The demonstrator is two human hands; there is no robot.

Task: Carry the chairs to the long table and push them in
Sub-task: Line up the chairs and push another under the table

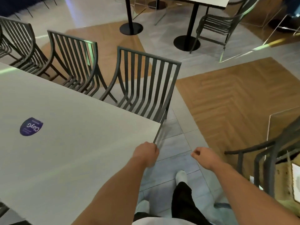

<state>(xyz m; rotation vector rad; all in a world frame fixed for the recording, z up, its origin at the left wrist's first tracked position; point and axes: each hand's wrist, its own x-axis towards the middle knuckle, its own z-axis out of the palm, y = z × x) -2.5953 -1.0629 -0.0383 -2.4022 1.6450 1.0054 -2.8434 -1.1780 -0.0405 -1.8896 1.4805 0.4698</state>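
chair (pixel 146 82) at long table (pixel 73 111), beyond fingers of left hand (pixel 146 153), right hand (pixel 204 157)

Only one readable thing here, a sticker on the table

There's a round purple sticker (pixel 31 126) stuck on the white top of the long table (pixel 73 143). It says "ClayG" in white letters, upside down from this side. The smaller print under it is too blurry to read.

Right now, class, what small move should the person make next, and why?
Probably turn right and reach the right hand toward the loose chair. The three tucked chairs already stand along the long table, this one stands apart on the right, and that hand looks empty.
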